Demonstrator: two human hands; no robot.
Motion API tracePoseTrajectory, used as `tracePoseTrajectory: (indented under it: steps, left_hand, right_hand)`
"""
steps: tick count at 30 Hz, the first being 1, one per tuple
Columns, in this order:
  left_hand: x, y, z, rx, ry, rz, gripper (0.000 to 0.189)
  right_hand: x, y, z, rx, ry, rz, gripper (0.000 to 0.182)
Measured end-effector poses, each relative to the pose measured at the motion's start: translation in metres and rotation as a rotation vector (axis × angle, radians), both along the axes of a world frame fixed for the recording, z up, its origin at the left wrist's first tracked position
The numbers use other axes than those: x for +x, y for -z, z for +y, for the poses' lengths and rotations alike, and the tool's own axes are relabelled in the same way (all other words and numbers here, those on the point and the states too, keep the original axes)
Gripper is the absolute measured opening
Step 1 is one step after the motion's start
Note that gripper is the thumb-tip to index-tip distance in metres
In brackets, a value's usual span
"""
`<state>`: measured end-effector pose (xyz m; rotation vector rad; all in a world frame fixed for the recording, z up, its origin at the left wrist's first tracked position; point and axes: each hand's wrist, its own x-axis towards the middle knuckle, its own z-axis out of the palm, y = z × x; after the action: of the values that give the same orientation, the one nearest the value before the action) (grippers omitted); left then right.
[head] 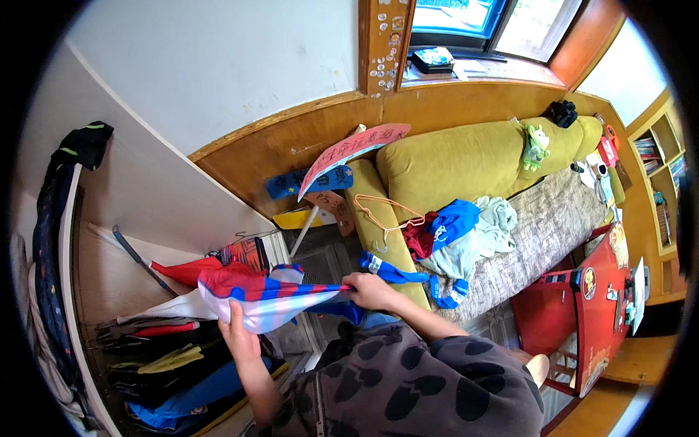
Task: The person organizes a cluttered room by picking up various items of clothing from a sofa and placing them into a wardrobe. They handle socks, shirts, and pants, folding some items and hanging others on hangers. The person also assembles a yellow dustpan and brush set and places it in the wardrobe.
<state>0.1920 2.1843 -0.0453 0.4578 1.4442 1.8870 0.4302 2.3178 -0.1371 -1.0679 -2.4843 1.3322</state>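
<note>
My left hand (240, 330) is under a red, blue and white garment (267, 300), its thumb pressed on the white cloth. At the garment's right end, my right hand (365, 289) grips the edge between thumb and fingers, so the cloth is stretched across the two hands. Behind it, a red cloth (180, 271) and other clothes lie in or hang at a wardrobe opening. Below my left arm are stacked dark clothes and blue jeans (202, 393). An orange clothes hanger (385, 218) rests on the sofa's armrest, near my right hand.
A yellow-green sofa (453, 164) carries a heap of clothes (494, 229) and a plush toy (535, 146). Cardboard signs with writing lean beside its left arm. A red table (606, 311) stands at the right. Dark clothing hangs over the wardrobe door (76, 262) at the left.
</note>
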Motion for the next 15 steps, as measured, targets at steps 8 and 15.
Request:
tracePoseTrajectory:
  steps: [8,15]
  left_hand:
    - [0.049,0.080,0.003,-0.273,0.818,0.470,0.043]
    - [0.068,0.078,0.030,-0.665,0.471,0.254,0.050]
  right_hand:
    - [-0.043,-0.041,-0.023,-0.569,-0.259,0.836,0.017]
    - [0.092,0.270,0.098,-0.187,1.342,0.342,0.018]
